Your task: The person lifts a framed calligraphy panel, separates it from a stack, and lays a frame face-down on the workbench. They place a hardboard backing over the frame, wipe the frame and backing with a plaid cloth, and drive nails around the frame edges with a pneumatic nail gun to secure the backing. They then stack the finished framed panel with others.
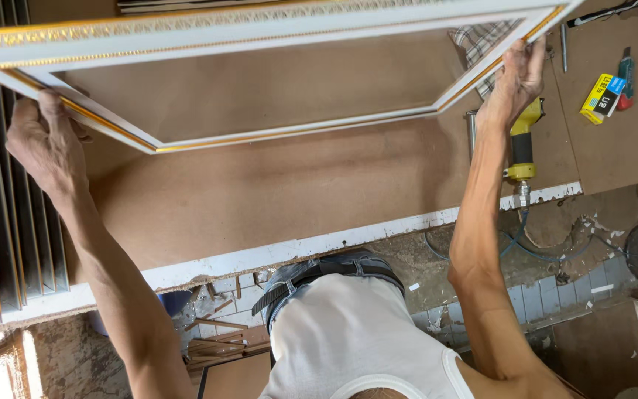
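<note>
Holding the white picture frame with gold trim above the brown workbench, I grip it at both ends. Head view: its long axis runs left to right, tilted slightly, well clear of the board. My left hand is clenched round the frame's left corner; my right hand clasps the right rail, fingers over the edge. Both hands sit equally close to it. Under my right wrist lies a yellow air tool. A yellow box and checked cloth lie further right, apart. Stacked mouldings flank my left arm.
</note>
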Motion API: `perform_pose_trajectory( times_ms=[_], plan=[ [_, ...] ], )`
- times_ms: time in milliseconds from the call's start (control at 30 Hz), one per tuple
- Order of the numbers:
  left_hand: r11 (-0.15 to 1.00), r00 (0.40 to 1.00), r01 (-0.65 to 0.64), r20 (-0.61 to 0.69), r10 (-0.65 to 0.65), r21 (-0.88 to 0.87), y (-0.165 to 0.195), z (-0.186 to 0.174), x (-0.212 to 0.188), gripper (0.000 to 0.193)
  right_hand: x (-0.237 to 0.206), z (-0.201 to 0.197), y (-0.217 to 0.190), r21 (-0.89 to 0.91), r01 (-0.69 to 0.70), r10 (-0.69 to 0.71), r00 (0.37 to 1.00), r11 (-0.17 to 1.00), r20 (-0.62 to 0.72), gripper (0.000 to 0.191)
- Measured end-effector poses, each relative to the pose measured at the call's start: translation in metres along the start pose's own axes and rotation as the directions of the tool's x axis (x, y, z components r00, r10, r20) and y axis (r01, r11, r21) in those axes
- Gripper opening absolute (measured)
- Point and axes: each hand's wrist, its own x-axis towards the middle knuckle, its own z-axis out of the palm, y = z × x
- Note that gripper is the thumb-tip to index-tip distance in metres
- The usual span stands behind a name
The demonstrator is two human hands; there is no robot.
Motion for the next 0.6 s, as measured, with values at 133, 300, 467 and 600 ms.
perform_pose_trajectory(
  times_ms=[133, 300, 467, 600],
  plan=[
    [0.966, 1.000, 0.016, -0.006, -0.018, -0.257, -0.021, -0.018, -0.060, 0.105, -0.026, -0.023, -0.017, 0.266, -0.107, 0.129, 0.990, 0.958, -0.064, 0.073],
    [0.801, 0.988, 0.100, -0.038, -0.152, -0.590, -0.064, -0.059, -0.166, 0.080, -0.087, -0.089, -0.055, 0.405, -0.251, 0.231, 0.968, 0.879, 0.099, 0.097],
    [0.495, 0.726, 0.687, 0.529, -0.439, -0.532, -0.107, -0.085, -0.206, 0.099, -0.123, -0.159, -0.038, 0.246, -0.571, 0.488, 0.810, 0.784, 0.326, 0.114],
    [0.469, 0.564, 0.820, 0.598, -0.569, -0.327, -0.120, -0.046, -0.199, 0.104, -0.120, -0.160, 0.000, 0.116, -0.693, 0.606, 0.689, 0.711, 0.398, 0.096]
  ],
)
